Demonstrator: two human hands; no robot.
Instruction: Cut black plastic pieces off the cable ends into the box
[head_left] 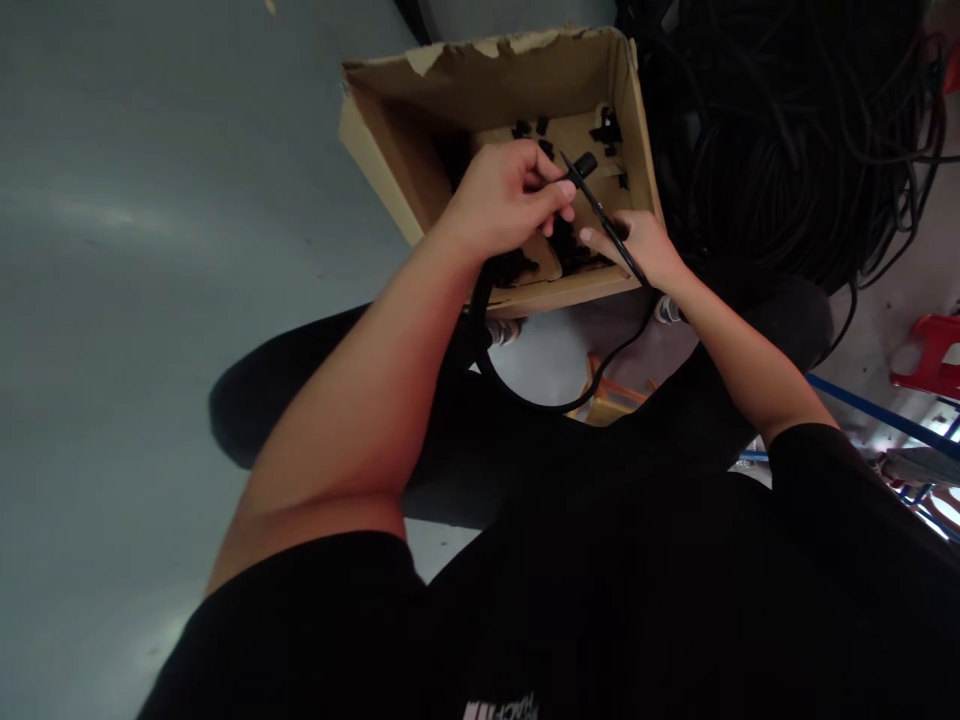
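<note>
Above an open cardboard box (510, 75), my left hand (517, 195) is closed around a black cable (540, 405) near its thick cylindrical end (586, 165). My right hand (637, 245) is closed on a pair of dark scissors (600, 212), whose blades point up and left across the cable end. From my left hand the cable hangs down in a loop below the box and rises toward my right hand. Small black scraps (521, 129) lie inside the box. My fingers partly hide the cable where the blades cross it.
A large heap of coiled black cables (757, 170) lies right of the box. At the right edge stand a red stool (934, 355) and a blue metal bar (885, 412). A wooden piece (611, 403) shows below the box, between my legs.
</note>
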